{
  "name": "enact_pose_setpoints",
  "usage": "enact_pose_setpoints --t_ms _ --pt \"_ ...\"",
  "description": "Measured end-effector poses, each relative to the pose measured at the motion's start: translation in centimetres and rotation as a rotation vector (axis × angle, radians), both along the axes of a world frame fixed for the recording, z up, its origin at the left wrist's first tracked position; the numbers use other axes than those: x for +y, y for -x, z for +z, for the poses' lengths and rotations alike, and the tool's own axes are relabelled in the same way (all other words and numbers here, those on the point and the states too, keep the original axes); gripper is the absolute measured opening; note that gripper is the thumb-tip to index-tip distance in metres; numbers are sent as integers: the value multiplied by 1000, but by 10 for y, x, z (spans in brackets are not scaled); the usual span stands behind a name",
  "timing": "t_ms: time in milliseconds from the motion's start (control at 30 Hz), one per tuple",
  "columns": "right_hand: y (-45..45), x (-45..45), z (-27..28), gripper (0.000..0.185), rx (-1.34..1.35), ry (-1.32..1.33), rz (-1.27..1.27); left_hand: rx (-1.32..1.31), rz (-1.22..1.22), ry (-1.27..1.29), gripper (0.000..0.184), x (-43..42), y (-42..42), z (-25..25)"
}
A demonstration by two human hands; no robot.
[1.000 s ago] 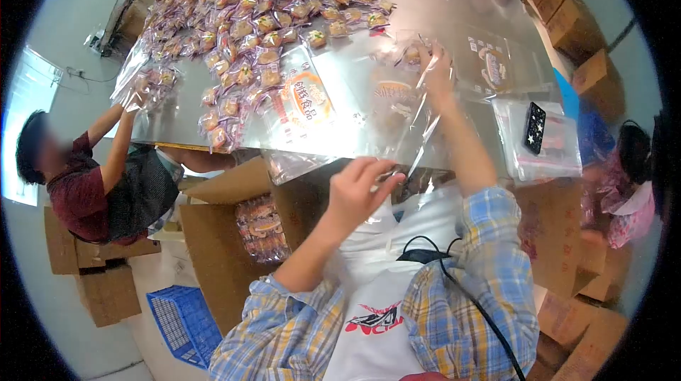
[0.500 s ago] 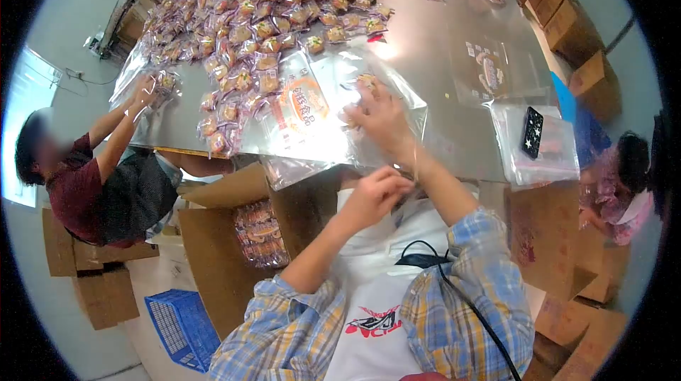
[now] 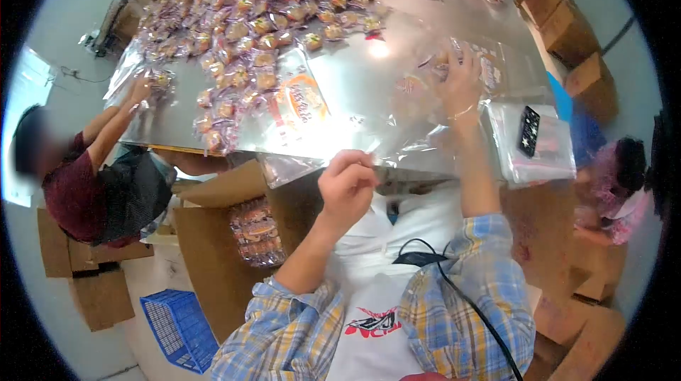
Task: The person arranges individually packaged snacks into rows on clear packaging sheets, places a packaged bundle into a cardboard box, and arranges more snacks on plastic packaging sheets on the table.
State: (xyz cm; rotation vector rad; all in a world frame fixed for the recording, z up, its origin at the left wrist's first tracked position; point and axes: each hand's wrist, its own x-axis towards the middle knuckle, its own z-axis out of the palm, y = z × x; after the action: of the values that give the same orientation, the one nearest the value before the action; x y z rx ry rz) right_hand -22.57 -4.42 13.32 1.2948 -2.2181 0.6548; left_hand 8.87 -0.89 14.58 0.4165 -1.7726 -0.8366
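My right hand (image 3: pixel 461 81) reaches out over the metal table, fingers bent round small wrapped cakes (image 3: pixel 438 63); how many is hidden. A clear plastic bag (image 3: pixel 411 122) with an orange print surrounds that hand and wrist. Near the table's front edge, my left hand (image 3: pixel 347 186) is closed in a pinch at the bag's near edge. A printed clear bag (image 3: pixel 301 101) lies flat to the left of these, beside a big heap of wrapped cakes (image 3: pixel 248 26).
A black phone with stars (image 3: pixel 529 131) rests on stacked clear bags (image 3: pixel 500 157) at right. Below the table edge stands an open carton (image 3: pixel 213 260) holding packed bags (image 3: pixel 257 233). A blue crate (image 3: pixel 181 331) sits on the floor. A co-worker (image 3: pixel 92 182) handles a bag at left.
My right hand has moved right and away from me across the table, with the wrapped cakes and the clear bag around it. My left hand has shifted left, apart from the right wrist.
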Motion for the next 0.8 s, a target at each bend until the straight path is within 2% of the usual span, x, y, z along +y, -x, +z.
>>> enact_pose_setpoints --t_ms 67,133,233,333,367,433,467,600,733,800 --pt "14 35 -3 65 62 -54 8 179 76 -31 25 11 12 6" --pt "35 57 -19 59 71 -184 44 153 32 15 24 19 22 10" --pt "62 75 -34 54 109 -57 100 114 -106 -25 23 29 28 9" --pt "91 92 -41 50 110 -118 353 37 7 -71 24 23 22 3" --pt "98 98 -44 51 114 -104 416 106 28 -43 23 15 23 -9" --pt "103 102 -46 54 123 -70 548 60 45 -86 20 16 18 -15" --pt "104 103 -49 51 119 -80 533 6 44 -67 19 18 15 -17" --pt "68 102 -56 39 193 -155 552 -20 99 -203 17 22 22 -37" --pt "-7 112 -67 30 322 -233 751 -156 70 -310 14 21 29 -55" --pt "-34 109 -90 29 271 -177 835 -214 56 -346 14 27 27 -59"
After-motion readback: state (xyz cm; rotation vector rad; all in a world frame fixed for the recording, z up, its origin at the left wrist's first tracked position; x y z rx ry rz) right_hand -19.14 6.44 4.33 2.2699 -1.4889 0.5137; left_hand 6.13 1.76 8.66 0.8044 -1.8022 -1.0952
